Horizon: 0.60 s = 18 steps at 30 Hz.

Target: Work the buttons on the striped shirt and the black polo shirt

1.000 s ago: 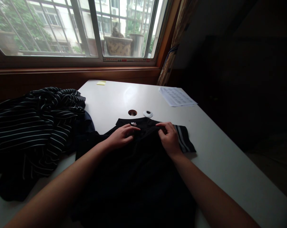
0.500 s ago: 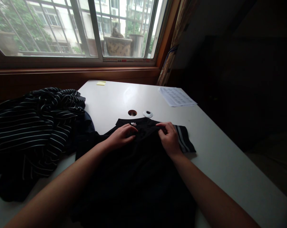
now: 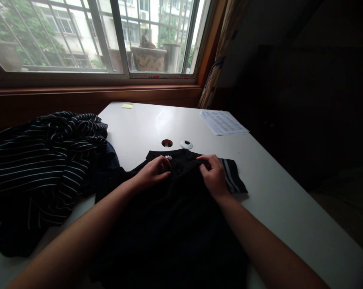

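Note:
A black collared shirt (image 3: 175,224) lies spread over the table in front of me, its collar pointing towards the window. Its short sleeve (image 3: 233,176), banded in grey, sticks out at the right. My left hand (image 3: 155,170) is at the left side of the neck opening, fingers curled onto the cloth beside a small white label (image 3: 168,157); its fingertips are partly hidden. At the right side of the collar, my right hand (image 3: 213,172) pinches the fabric between thumb and fingers. Both forearms reach across the shirt's dark body.
A heap of black-and-white striped clothing (image 3: 45,164) lies at the left on the white table (image 3: 274,192). Beyond the collar are a round cable hole (image 3: 167,143) and its white cover (image 3: 186,144). Printed papers (image 3: 223,123) and a yellow sticky note (image 3: 127,106) lie farther back.
The fingers of my left hand have curled in and drawn slightly left at the neck opening, showing more of the label's surroundings. My right hand and the shirt are nearly unchanged.

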{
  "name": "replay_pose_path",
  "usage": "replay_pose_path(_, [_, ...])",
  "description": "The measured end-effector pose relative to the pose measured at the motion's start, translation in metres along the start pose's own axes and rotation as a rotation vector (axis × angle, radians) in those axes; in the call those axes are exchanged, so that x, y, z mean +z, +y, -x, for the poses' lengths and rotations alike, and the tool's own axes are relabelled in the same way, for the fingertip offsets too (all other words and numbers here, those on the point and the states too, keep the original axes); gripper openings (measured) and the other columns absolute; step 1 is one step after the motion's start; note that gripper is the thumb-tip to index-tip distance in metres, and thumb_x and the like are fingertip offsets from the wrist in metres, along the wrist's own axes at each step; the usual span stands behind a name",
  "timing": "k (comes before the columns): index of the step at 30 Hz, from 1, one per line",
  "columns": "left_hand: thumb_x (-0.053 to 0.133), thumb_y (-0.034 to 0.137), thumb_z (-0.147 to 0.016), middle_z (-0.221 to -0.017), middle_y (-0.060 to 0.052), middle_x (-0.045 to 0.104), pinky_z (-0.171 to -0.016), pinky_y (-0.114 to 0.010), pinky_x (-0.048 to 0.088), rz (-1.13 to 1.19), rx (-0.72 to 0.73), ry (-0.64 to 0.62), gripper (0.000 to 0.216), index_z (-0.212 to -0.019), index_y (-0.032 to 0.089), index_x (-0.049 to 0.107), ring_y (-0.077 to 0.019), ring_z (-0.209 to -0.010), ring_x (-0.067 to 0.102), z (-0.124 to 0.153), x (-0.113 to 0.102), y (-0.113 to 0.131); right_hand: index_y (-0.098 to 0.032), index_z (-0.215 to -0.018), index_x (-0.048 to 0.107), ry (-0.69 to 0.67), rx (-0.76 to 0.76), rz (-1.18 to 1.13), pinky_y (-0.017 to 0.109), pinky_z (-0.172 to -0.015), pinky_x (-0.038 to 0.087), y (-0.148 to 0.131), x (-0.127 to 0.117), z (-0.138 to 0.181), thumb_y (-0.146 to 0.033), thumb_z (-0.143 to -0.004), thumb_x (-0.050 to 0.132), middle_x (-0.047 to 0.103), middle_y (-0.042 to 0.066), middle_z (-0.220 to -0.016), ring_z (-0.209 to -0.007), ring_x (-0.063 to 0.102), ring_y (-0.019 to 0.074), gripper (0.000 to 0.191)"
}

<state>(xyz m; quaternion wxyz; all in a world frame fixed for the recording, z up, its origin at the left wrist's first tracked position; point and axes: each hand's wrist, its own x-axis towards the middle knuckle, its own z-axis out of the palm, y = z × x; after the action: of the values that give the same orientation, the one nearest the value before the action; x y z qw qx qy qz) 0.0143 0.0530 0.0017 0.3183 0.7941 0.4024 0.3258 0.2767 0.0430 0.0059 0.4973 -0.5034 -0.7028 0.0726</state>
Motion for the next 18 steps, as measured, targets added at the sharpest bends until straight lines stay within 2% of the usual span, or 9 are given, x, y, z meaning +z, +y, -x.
replay_pose_path(6, [0.065, 0.028, -0.086, -0.095, -0.003, 0.061, -0.069, -0.026, 0.049, -0.007, 0.036, -0.007, 0.020, -0.103, 0.019, 0.059, -0.0146, -0.077, 0.056, -0.0013, -0.0007, 0.0008, -0.021, -0.095, 0.067, -0.002, 0.003, 0.008, 0.037, -0.081, 0.047, 0.0001, -0.0002, 0.0002, -0.009, -0.081, 0.052, 0.062, 0.004, -0.094, -0.090, 0.059, 0.0221, 0.024])
replay_pose_path(11, [0.060, 0.022, -0.089, -0.103, -0.005, 0.058, -0.075, -0.027, 0.050, -0.015, 0.126, -0.031, 0.026, -0.115, 0.021, 0.063, -0.0150, -0.082, 0.057, -0.0017, -0.0028, 0.0040, -0.021, -0.095, 0.067, -0.005, 0.001, 0.000, 0.037, -0.081, 0.047, -0.0008, -0.0003, 0.0002, -0.009, -0.082, 0.052, 0.062, 0.005, -0.094, -0.090, 0.059, 0.0220, 0.024])
replay_pose_path(18, [0.061, 0.022, -0.089, -0.103, -0.005, 0.059, -0.076, -0.028, 0.050, -0.005, 0.132, -0.027, 0.032, -0.121, 0.022, 0.062, -0.0144, -0.080, 0.056, -0.0026, -0.0022, 0.0020, -0.021, -0.095, 0.067, -0.004, 0.002, -0.001, 0.036, -0.081, 0.047, -0.0003, -0.0005, 0.0003, -0.008, -0.081, 0.053, 0.062, 0.004, -0.094, -0.090, 0.059, 0.0217, 0.024])
